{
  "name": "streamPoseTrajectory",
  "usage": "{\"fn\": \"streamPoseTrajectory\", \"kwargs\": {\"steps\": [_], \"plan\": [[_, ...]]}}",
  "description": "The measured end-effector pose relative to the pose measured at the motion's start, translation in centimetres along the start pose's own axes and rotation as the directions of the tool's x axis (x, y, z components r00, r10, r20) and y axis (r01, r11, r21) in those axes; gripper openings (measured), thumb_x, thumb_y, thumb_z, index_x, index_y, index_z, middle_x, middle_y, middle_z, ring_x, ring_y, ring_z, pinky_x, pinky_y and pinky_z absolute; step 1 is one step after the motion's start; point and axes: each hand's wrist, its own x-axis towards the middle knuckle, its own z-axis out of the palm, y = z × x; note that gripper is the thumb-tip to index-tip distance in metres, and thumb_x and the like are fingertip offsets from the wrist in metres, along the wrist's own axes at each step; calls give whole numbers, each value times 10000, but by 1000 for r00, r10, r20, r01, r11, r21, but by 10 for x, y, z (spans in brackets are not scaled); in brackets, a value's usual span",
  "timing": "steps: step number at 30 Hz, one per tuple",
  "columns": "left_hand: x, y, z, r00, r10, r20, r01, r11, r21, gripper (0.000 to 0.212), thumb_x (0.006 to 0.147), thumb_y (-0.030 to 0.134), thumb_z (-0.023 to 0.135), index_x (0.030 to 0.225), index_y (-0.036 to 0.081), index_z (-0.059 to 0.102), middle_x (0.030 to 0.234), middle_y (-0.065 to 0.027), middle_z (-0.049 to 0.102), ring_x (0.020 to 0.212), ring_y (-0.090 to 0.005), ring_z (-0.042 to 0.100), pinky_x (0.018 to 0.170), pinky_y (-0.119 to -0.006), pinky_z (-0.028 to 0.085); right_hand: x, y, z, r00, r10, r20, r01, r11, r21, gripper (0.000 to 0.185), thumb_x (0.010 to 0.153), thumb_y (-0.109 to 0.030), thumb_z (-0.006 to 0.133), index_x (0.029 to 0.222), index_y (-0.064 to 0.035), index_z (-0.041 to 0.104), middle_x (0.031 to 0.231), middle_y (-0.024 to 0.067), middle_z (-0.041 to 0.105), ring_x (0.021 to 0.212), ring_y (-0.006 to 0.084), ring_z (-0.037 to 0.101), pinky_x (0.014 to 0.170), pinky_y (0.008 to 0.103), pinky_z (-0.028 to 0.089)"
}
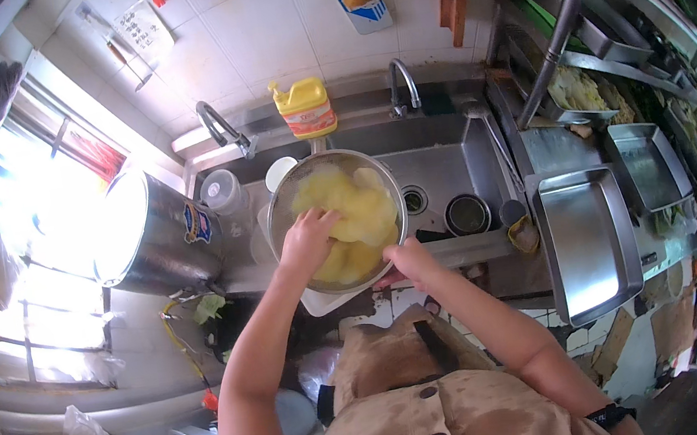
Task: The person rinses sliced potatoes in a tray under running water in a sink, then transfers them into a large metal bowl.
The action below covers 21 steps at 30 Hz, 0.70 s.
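Observation:
A round metal mesh strainer (279,210) is held over the front of the sink, its short handle pointing toward the wall. Pale yellow pieces of food (364,212), blurred and too smooth to name exactly, lie heaped inside it. My left hand (309,241) reaches over the strainer's left side, fingertips on the pieces; whether it grips one is hidden. At the lower right, my right hand (412,263) grasps the strainer's rim. Part of a white container (323,303) shows beneath the strainer, mostly covered by it.
A steel sink (440,162) with two faucets stretches behind the strainer. On its back ledge stands a yellow jug (306,109). A large steel pot (165,231) stands left, beside a clear lidded container (223,191). To the right are a dark round bowl (467,214) and a rectangular steel tray (589,238).

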Motion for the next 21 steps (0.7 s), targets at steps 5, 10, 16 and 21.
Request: {"fn": "streamPoseTrajectory", "kwargs": {"steps": [5,10,16,21], "plan": [[16,-13,-30,1000,-4,-2,4,993,-120,223,823,102,618,1045,113,633,1025,-144,625,904,-355,623,793,-423,519,2,-2,11,1000,30,-9,-28,986,164,376,871,-38,480,1213,118,476,1014,261,637,789,345,701,587,344,634],[27,-22,-48,999,23,-42,-26,998,-60,227,845,185,620,1053,93,620,1033,-130,638,928,-354,624,806,-432,505,5,8,19,1000,-13,27,6,974,228,402,886,-60,476,1264,76,450,1038,261,633,773,344,703,594,329,633],[-2,31,-25,977,133,164,-175,944,279,429,814,233,658,1212,141,529,1140,-127,597,999,-344,618,860,-436,488,5,18,35,997,-20,80,3,977,212,421,833,10,462,1228,153,431,1086,268,599,828,399,687,652,376,633],[-7,-2,-25,931,234,280,-274,955,113,442,803,259,668,1207,131,541,1084,-148,620,1007,-342,620,827,-432,500,1,21,43,998,-41,53,28,974,223,423,885,-88,511,1274,65,445,1134,231,599,879,336,686,665,370,637]]}}
